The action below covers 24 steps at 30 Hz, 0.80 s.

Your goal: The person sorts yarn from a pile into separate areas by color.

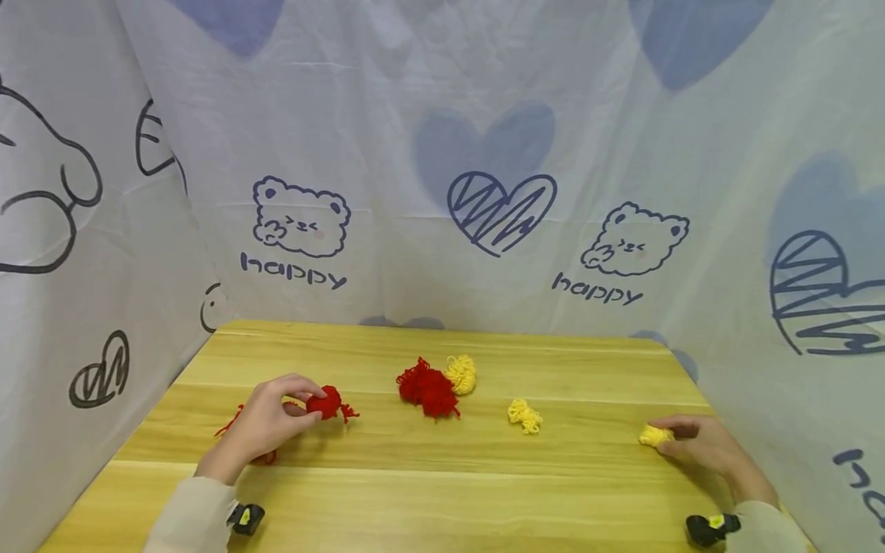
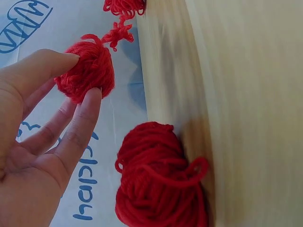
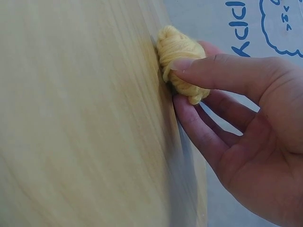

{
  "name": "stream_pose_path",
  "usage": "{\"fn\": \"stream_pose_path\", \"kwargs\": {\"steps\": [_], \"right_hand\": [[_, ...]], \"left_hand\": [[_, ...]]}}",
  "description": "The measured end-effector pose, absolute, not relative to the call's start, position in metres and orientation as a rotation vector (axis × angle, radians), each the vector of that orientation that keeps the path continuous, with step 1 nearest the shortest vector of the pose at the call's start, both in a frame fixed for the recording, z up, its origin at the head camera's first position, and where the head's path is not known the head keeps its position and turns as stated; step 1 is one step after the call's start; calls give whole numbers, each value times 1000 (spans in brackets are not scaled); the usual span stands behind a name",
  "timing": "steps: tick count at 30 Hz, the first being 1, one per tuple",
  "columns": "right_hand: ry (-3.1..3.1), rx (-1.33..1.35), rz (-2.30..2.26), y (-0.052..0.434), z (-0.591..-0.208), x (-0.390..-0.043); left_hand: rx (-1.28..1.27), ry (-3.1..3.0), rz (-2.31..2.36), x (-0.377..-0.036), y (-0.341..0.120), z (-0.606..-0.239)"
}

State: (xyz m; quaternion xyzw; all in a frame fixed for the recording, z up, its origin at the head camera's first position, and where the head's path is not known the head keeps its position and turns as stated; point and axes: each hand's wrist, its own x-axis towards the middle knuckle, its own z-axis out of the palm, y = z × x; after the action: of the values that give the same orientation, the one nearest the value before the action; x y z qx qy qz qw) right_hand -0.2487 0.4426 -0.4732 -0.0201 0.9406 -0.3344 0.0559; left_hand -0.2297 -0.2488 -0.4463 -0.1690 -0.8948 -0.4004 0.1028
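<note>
My left hand point(image 1: 306, 402) pinches a small red yarn ball point(image 1: 326, 402) between thumb and fingertips, just above the wooden table point(image 1: 429, 491). The left wrist view shows that hand point(image 2: 81, 75) holding the ball point(image 2: 97, 66), with a larger red yarn ball point(image 2: 161, 182) lying on the table beside it. At the right edge, my right hand point(image 1: 661, 438) pinches a small yellow yarn ball point(image 1: 650, 435) that rests on the wood. In the right wrist view the thumb point(image 3: 213, 71) lies across the yellow ball point(image 3: 175, 45).
A red yarn clump point(image 1: 427, 390) and a yellow clump point(image 1: 462, 374) touch at mid-table. A smaller yellow clump point(image 1: 525, 415) lies to their right. A loose red strand point(image 1: 228, 422) trails left of my left hand. Printed cloth walls point(image 1: 442, 192) enclose three sides.
</note>
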Motion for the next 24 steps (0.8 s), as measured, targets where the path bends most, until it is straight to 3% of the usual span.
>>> {"fn": "stream_pose_path", "kwargs": {"steps": [24], "right_hand": [[2852, -32, -991, 445, -475, -253]], "left_hand": [[-502, -2723, -1112, -220, -259, -449]]}}
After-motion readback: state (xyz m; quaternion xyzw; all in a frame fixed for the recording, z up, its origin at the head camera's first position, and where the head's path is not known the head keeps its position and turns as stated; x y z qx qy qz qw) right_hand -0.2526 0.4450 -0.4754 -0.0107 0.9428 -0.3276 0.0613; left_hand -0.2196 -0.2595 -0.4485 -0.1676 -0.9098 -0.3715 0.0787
